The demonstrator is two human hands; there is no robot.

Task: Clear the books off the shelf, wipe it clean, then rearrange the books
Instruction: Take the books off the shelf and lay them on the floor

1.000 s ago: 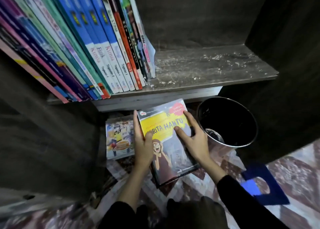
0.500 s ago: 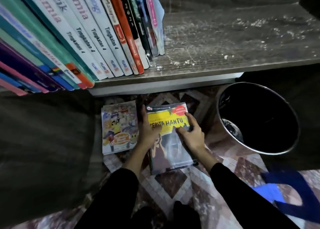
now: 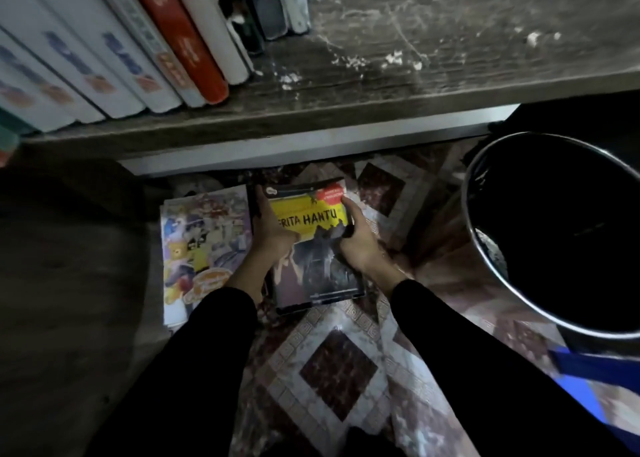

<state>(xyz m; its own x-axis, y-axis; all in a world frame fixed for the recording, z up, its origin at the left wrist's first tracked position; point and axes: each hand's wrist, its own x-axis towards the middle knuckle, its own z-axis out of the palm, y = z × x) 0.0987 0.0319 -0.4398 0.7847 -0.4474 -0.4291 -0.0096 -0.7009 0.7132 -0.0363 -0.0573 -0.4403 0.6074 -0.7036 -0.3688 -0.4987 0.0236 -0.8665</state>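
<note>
A book with a yellow "Cerita Hantu" cover [image 3: 313, 238] lies low over the patterned floor, below the shelf. My left hand [image 3: 272, 233] grips its left edge, thumb over the cover. My right hand [image 3: 356, 245] holds its right edge with fingers curled round it. Left of it a colourful comic book [image 3: 204, 245] lies flat on the floor. A row of upright books [image 3: 145, 51] leans on the left half of the dusty wooden shelf [image 3: 433, 65], whose right half is bare and speckled with white dust.
A black round bin [image 3: 568, 235] with a metal rim stands on the floor at the right. A blue object [image 3: 588, 384] lies at its near side. The dark side panel of the bookcase [image 3: 69, 283] fills the left. The floor has diamond-pattern tiles [image 3: 336, 370].
The view has dropped closer to the floor and shelf edge. Both hands have lowered the yellow book toward the floor next to the comic book, still holding its edges.
</note>
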